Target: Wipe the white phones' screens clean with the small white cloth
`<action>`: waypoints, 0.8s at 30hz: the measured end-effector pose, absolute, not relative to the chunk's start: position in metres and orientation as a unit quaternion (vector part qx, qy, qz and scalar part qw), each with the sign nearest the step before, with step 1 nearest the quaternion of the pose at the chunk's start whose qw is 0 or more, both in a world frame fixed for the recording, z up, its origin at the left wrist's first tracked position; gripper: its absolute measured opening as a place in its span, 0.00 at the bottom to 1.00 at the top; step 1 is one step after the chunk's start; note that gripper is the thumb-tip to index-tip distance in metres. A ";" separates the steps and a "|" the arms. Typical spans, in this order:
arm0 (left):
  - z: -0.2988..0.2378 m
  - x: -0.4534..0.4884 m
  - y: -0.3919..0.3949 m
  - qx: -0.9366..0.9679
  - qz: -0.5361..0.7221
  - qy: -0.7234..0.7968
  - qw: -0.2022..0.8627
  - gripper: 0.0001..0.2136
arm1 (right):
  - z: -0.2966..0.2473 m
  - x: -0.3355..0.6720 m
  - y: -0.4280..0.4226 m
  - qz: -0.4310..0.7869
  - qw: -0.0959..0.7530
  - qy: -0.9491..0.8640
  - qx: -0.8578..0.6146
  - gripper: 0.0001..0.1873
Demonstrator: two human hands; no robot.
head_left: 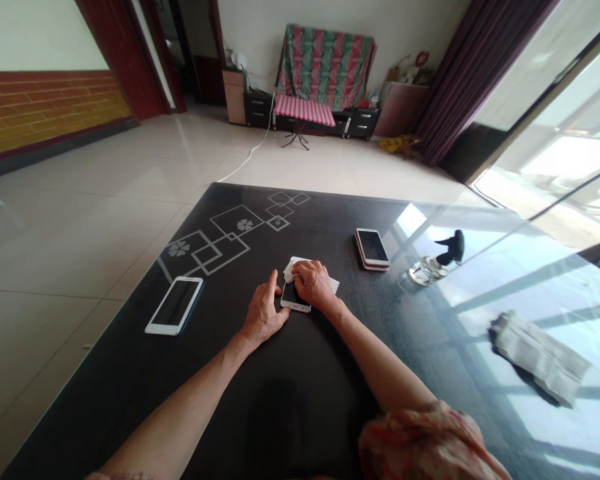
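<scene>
A white-framed smartphone (pixel 296 307) lies face up on the dark table, its upper part mostly covered. My left hand (pixel 264 312) steadies it by the left edge and lower corner, thumb and fingers set apart against its side. My right hand (pixel 314 283) presses a white wipe or cloth (pixel 289 272) onto the screen with curled fingers. A pale zigzag-edged bit of the cloth sticks out at the right of this hand.
A larger white phone (pixel 174 307) lies to the left. Further right are a phone (pixel 373 248) in a reddish case or on another slab, a clear spray bottle (pixel 427 270) with a black trigger, and a crumpled grey cloth (pixel 543 357). The glossy table (pixel 300 400) reflects window light.
</scene>
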State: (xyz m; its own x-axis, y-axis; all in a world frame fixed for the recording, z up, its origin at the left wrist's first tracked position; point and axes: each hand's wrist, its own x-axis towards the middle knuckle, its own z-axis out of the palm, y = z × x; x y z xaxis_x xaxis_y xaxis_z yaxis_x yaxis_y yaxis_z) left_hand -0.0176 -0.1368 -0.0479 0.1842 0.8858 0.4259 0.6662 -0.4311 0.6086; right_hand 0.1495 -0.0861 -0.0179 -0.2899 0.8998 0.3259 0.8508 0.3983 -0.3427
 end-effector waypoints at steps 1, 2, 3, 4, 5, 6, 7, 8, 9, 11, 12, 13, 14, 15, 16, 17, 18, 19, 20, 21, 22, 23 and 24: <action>-0.048 -0.018 -0.137 0.757 0.381 0.511 0.143 0.42 | -0.017 0.149 -0.093 0.050 0.238 -0.806 -0.539 0.09; -0.048 -0.018 -0.137 0.758 0.382 0.509 0.141 0.43 | -0.017 0.149 -0.098 0.049 0.239 -0.810 -0.534 0.08; -0.048 -0.018 -0.137 0.759 0.382 0.509 0.140 0.43 | -0.016 0.148 -0.101 0.048 0.240 -0.811 -0.531 0.07; -0.048 -0.018 -0.137 0.759 0.381 0.509 0.139 0.43 | -0.016 0.148 -0.102 0.048 0.241 -0.810 -0.533 0.08; -0.048 -0.018 -0.137 0.759 0.380 0.510 0.139 0.43 | -0.016 0.147 -0.101 0.046 0.243 -0.806 -0.537 0.10; -0.048 -0.018 -0.137 0.759 0.380 0.511 0.139 0.43 | -0.017 0.146 -0.098 0.044 0.244 -0.802 -0.544 0.11; -0.048 -0.018 -0.137 0.759 0.379 0.511 0.139 0.42 | -0.017 0.146 -0.094 0.041 0.245 -0.797 -0.551 0.12; -0.048 -0.018 -0.137 0.759 0.379 0.511 0.139 0.42 | -0.019 0.145 -0.089 0.038 0.245 -0.793 -0.556 0.12; -0.048 -0.018 -0.137 0.759 0.379 0.510 0.139 0.42 | -0.020 0.145 -0.083 0.036 0.246 -0.791 -0.559 0.12; -0.048 -0.019 -0.137 0.761 0.379 0.508 0.138 0.42 | -0.022 0.144 -0.071 0.033 0.246 -0.787 -0.565 0.11; -0.048 -0.019 -0.137 0.762 0.379 0.507 0.139 0.42 | -0.022 0.144 -0.066 0.033 0.246 -0.784 -0.569 0.11; -0.048 -0.019 -0.137 0.762 0.378 0.507 0.140 0.42 | -0.023 0.143 -0.062 0.032 0.247 -0.780 -0.574 0.11; -0.048 -0.019 -0.137 0.762 0.378 0.507 0.141 0.42 | -0.023 0.143 -0.058 0.032 0.247 -0.776 -0.580 0.11; -0.048 -0.019 -0.137 0.761 0.377 0.509 0.142 0.42 | -0.023 0.143 -0.056 0.031 0.247 -0.772 -0.586 0.11; -0.047 -0.018 -0.137 0.760 0.377 0.510 0.144 0.42 | -0.023 0.142 -0.056 0.031 0.247 -0.770 -0.588 0.12; -0.047 -0.018 -0.137 0.759 0.376 0.512 0.145 0.42 | -0.022 0.142 -0.056 0.032 0.247 -0.770 -0.587 0.12; -0.047 -0.018 -0.137 0.758 0.376 0.513 0.144 0.41 | -0.022 0.143 -0.058 0.034 0.248 -0.773 -0.583 0.12; -0.047 -0.018 -0.137 0.758 0.377 0.512 0.143 0.41 | -0.022 0.143 -0.062 0.037 0.248 -0.777 -0.577 0.12; -0.047 -0.018 -0.137 0.759 0.379 0.510 0.141 0.41 | -0.021 0.144 -0.066 0.040 0.248 -0.784 -0.567 0.12; -0.047 -0.018 -0.137 0.761 0.380 0.508 0.139 0.41 | -0.021 0.146 -0.072 0.044 0.249 -0.791 -0.557 0.12; -0.047 -0.018 -0.137 0.761 0.382 0.506 0.137 0.42 | -0.021 0.147 -0.079 0.049 0.250 -0.799 -0.545 0.12; -0.047 -0.018 -0.137 0.761 0.383 0.506 0.135 0.42 | -0.020 0.149 -0.087 0.054 0.250 -0.805 -0.535 0.12; -0.047 -0.018 -0.138 0.761 0.384 0.506 0.134 0.42 | -0.020 0.151 -0.095 0.059 0.251 -0.811 -0.524 0.11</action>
